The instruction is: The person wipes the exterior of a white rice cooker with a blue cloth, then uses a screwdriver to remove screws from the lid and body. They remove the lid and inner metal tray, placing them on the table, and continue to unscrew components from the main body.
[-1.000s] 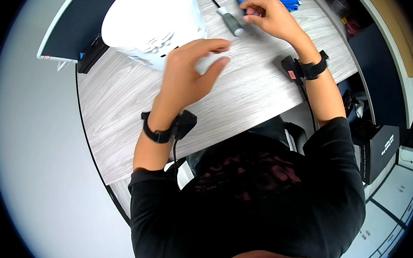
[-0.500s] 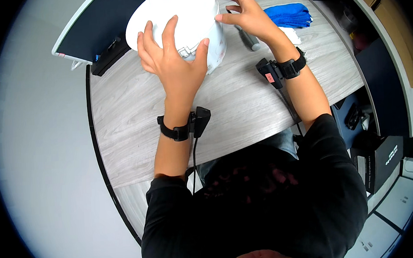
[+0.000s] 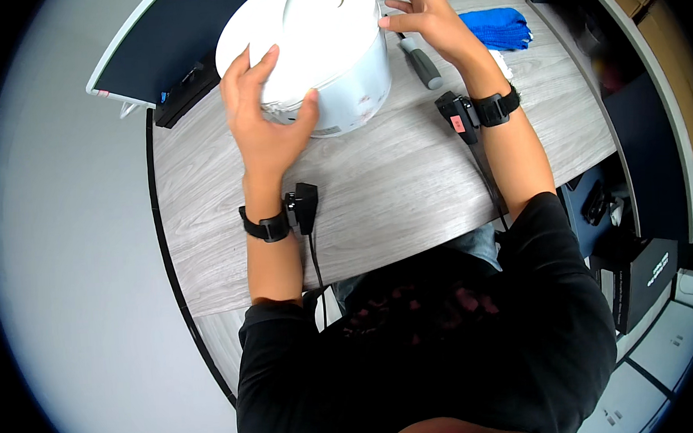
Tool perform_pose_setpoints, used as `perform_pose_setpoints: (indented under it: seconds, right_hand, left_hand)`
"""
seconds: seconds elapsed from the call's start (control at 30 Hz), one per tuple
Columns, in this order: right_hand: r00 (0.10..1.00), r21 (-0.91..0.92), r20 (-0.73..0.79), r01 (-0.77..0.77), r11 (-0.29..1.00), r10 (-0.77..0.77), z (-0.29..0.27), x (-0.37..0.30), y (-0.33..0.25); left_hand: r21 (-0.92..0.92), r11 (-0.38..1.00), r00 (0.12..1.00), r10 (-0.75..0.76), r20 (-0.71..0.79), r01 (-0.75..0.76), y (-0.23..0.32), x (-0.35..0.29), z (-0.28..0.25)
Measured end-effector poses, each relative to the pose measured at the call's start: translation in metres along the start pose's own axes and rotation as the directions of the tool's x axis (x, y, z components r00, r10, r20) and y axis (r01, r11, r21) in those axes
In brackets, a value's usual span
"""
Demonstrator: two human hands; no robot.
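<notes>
One wood-grain grey table (image 3: 392,183) spreads out nearest. The left hand (image 3: 268,138), fingers parted, lies at seven o'clock on one white, round, plastic-looking container (image 3: 355,90), itself at eleven from the person. Its white lid (image 3: 329,37) already covers the top; latching and any remaining handling I cannot judge. One grey-handled screwdriver (image 3: 423,65) lies at four, one blue cloth (image 3: 501,32) at three; the right hand (image 3: 434,20), fingers spread, hovers at or against the container's three-o'clock side.

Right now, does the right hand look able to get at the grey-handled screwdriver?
Likely yes: the screwdriver's grey handle lies uncovered near the right hand, though that hand is at the white container.
</notes>
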State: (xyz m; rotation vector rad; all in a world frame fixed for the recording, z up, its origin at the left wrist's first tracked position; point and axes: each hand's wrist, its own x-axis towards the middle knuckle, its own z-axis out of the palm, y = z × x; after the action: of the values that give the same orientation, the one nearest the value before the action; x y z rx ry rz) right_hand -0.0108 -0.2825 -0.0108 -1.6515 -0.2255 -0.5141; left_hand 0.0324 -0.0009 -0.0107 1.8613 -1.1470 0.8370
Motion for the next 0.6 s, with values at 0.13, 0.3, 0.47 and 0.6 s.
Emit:
perform_pose_setpoints:
  seconds: [0.13, 0.3, 0.47, 0.6]
  right_hand:
    - [0.999, 0.131, 0.052, 0.002, 0.991, -0.009, -0.003, 0.002, 0.002]
    - [0.986, 0.266, 0.16, -0.008, 0.964, -0.036, -0.015, 0.004, 0.009]
    - [0.965, 0.316, 0.261, -0.107, 0.943, 0.022, -0.009, -0.002, -0.005]
    - [0.939, 0.348, 0.342, -0.099, 0.932, -0.027, -0.005, 0.001, -0.007]
  left_hand:
    - [-0.121, 0.993, 0.997, -0.006, 0.078, 0.016, -0.017, -0.002, -0.013]
    - [-0.304, 0.952, 0.992, 0.016, 0.128, 0.024, -0.039, -0.003, -0.021]
    - [-0.34, 0.941, 0.995, 0.038, 0.089, -0.006, -0.052, -0.006, -0.02]
    - [-0.361, 0.925, 0.99, -0.08, 0.12, 0.118, -0.046, -0.014, -0.019]
